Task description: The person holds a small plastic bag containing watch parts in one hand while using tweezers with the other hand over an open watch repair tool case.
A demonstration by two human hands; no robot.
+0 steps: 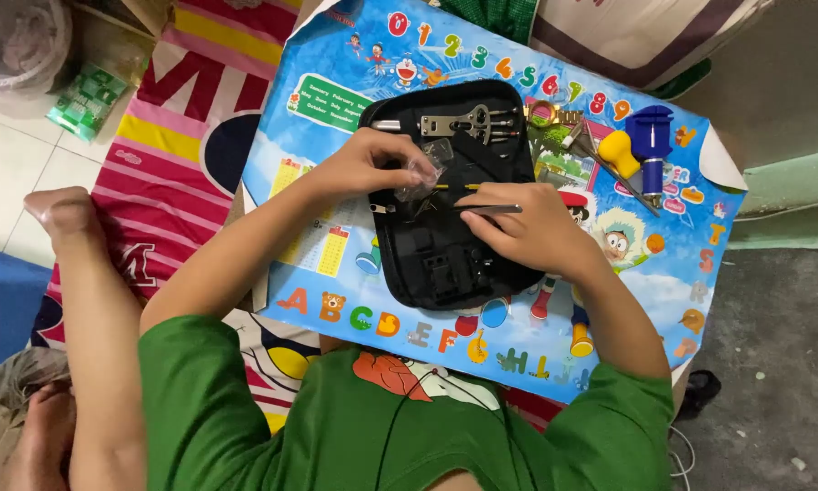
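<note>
A black zip tool case (445,264) lies open on a small blue children's table (682,264) printed with letters and cartoons. My left hand (372,164) pinches a small clear plastic bag (422,173) over the case. My right hand (527,227) holds metal tweezers (491,208), their tips pointing left toward the bag. Metal tools (468,123) sit strapped in the case's upper part.
At the table's far right lie a blue tool with a round base (652,136), a yellow-handled tool (620,153) and a gold ring-shaped piece (541,111). A striped pink mat (168,136) covers the floor to the left. A green packet (86,100) lies on the tiles.
</note>
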